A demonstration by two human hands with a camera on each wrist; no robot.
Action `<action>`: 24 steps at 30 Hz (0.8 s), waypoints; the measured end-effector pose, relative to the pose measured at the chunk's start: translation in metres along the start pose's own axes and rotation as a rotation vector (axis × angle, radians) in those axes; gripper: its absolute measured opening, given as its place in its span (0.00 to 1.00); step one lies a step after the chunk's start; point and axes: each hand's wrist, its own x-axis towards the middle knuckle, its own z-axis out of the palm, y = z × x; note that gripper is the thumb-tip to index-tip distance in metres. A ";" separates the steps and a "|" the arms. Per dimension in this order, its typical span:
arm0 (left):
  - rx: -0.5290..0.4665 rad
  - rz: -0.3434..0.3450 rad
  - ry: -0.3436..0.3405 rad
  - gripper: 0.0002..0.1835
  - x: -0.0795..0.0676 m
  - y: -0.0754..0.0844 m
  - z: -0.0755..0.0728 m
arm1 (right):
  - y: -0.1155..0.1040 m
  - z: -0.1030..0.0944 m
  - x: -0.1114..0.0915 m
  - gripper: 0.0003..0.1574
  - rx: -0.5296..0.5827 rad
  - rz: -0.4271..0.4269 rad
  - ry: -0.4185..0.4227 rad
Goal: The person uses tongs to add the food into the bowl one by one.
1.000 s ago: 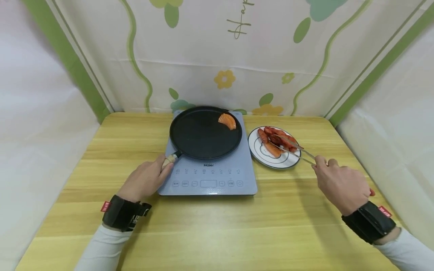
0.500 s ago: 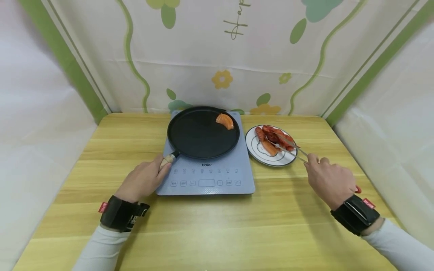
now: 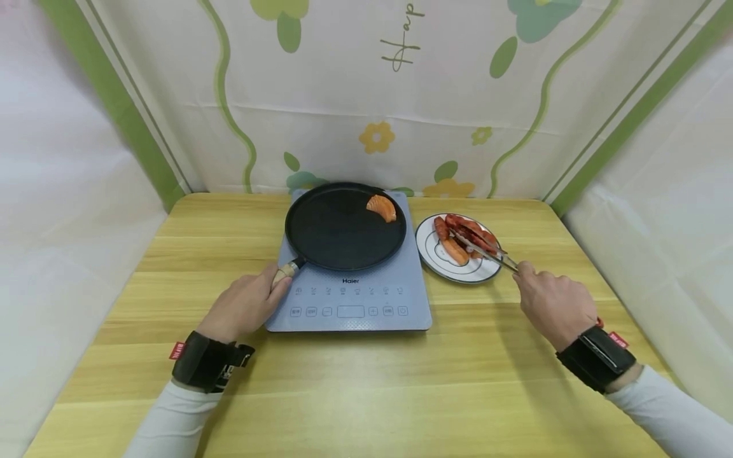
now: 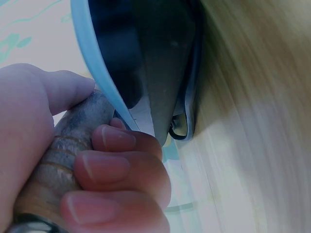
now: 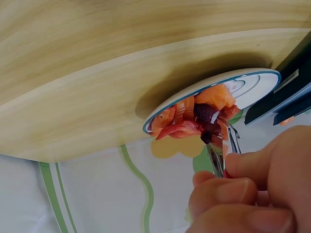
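My left hand (image 3: 243,304) grips the wooden handle (image 4: 73,141) of a round black frying pan (image 3: 338,232); in the left wrist view the fingers curl around it. An orange salmon piece (image 3: 382,208) lies near the pan's far right edge. My right hand (image 3: 557,304) holds metal tongs (image 3: 506,261) over a blue-rimmed white plate (image 3: 431,247). On that plate are a sausage (image 3: 441,228), another salmon piece (image 3: 455,252) and several red pieces (image 3: 487,239). The tongs' tips are among the food, by a dark red piece (image 5: 206,113); whether they pinch it, I cannot tell.
The pan sits on a grey-blue Haier induction cooker (image 3: 355,299) with touch buttons along its front. Under everything is a wooden table (image 3: 343,394). A white flower-printed cloth (image 3: 326,76) stands behind, with white cloth sides left and right.
The arms of the tongs have come closer together over the food. My right hand has shifted a little left in the head view. The left hand and the pan stay put.
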 end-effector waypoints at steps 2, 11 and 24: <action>-0.002 -0.002 -0.001 0.16 0.000 0.000 0.001 | 0.001 0.001 -0.001 0.17 0.004 0.000 -0.008; 0.003 -0.001 0.003 0.17 -0.001 0.000 0.000 | 0.003 0.003 -0.002 0.16 0.019 -0.009 0.018; -0.003 -0.007 -0.002 0.17 0.000 0.000 0.001 | 0.005 -0.002 -0.002 0.18 0.041 0.025 -0.073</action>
